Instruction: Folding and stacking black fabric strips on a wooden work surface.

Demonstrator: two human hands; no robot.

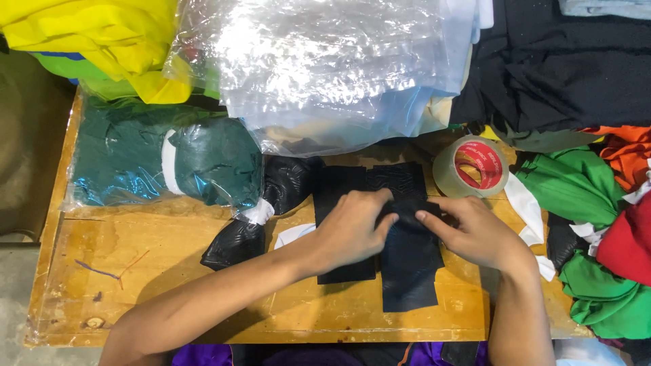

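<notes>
Frame centre: left hand [352, 227] and right hand [471, 230] both pinch a folded black cloth piece [407, 257] lying on the wooden table [135, 251]. Judgement: keep edges aligned, press fold flat. Tape roll [472, 167] sits upper right.

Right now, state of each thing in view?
Left hand: pinching the black cloth.
Right hand: pinching the same cloth.
Black cloth: flat on the table, top edge being folded.
Tape roll: lying flat, untouched.
Green bagged garment: sealed in plastic, lying flat.
Clear bags: piled, crumpled.
Wooden table: scuffed.
</notes>
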